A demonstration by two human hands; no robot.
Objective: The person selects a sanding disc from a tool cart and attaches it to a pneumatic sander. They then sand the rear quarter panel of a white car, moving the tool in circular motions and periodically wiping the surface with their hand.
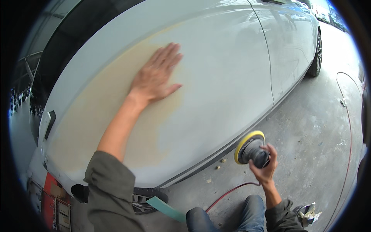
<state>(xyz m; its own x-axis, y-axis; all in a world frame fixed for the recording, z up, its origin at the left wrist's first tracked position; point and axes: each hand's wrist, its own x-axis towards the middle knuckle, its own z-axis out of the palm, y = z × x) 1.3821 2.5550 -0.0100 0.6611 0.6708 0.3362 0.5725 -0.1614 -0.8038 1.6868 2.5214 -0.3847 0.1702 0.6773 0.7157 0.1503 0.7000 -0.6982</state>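
Observation:
My left hand [156, 75] lies flat on the side of a white car [220, 73], its fingers stretched out and slightly apart. Under and around it spreads a beige, sanded-looking patch [112, 104] on the panel. Off to the right, my right hand [264, 164] grips a round orbital sander [253, 150] with a black body and a yellow-edged pad. The sander is held away from the car, above the floor, with its pad tilted toward the panel. A red hose [232, 190] runs near my right wrist; where it joins the sander is hidden.
A long red hose [349, 127] trails over the grey concrete floor [305, 127] at the right. One car wheel [317, 52] stands far right, another [145, 199] near my left sleeve. A green strip [166, 208] is by my knees, and a container with crumpled cloth [309, 214] lies lower right.

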